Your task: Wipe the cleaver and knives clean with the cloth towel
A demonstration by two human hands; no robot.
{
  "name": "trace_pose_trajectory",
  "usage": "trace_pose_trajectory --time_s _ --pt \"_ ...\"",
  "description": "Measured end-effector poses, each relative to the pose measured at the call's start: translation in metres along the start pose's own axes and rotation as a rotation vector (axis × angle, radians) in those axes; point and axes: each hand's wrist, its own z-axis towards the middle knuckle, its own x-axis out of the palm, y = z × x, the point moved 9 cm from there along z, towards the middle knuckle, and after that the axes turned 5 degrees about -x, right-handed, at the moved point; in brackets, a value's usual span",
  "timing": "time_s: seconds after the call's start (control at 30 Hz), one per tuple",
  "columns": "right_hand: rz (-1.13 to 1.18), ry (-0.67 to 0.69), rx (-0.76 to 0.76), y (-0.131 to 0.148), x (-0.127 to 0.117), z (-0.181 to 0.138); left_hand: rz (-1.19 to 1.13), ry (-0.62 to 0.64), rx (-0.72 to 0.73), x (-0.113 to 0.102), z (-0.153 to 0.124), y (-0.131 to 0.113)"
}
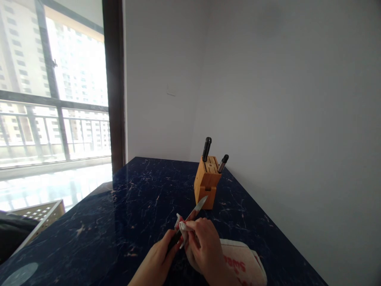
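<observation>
Left hand (157,260) grips the knife (198,206), handle mostly hidden; right hand (205,248) pinches a cropped cloth (244,264) around its blade, at the table's (119,222) near edge.

Plain pale walls (282,99), bare but for a small white plate (171,90) (switch or blank cover, too small to tell). To the left, a tall window (59,79) in a dark frame (114,87), flooded with daylight. Beyond the glass, a railing (83,118) and high-rise blocks (80,59). Glossy pale floor (44,188) catching the glare. In front, a dark blue marbled tabletop (125,206), veined with lighter streaks.
</observation>
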Motion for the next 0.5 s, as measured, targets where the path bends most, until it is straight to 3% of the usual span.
trace_pose_trajectory --time_s 0.5 --pt "0.128 -0.012 0.046 -0.001 0.002 -0.002 0.081 -0.070 0.045 -0.003 -0.002 0.010"
